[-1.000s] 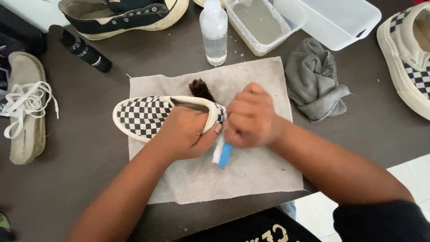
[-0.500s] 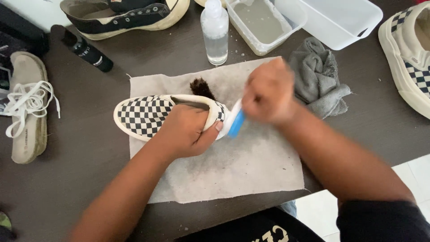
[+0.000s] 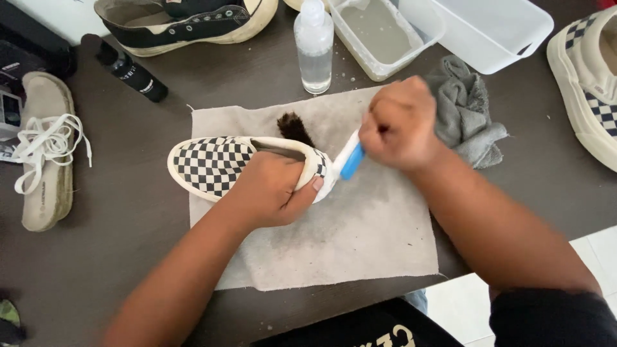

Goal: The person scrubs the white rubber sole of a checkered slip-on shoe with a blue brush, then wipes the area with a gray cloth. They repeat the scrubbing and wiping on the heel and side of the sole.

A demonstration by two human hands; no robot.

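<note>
Now left hand (image 3: 273, 189) gripping checkered shoe (image 3: 215, 164), right hand (image 3: 398, 125) holding blue-white brush (image 3: 350, 159)

Table (image 3: 116, 270): dark brown wood grain, fills most of the view.
Floor (image 3: 594, 250): pale tiles, at four o'clock.
Light: soft, even, daylight-like.

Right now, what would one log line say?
left hand: holds checkered shoe | right hand: grips brush at heel | under: cloth

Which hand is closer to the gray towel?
The right hand. It sits just left of the gray towel, overlapping its edge while holding a brush. The left hand is farther left, gripping the checkered shoe.
</note>
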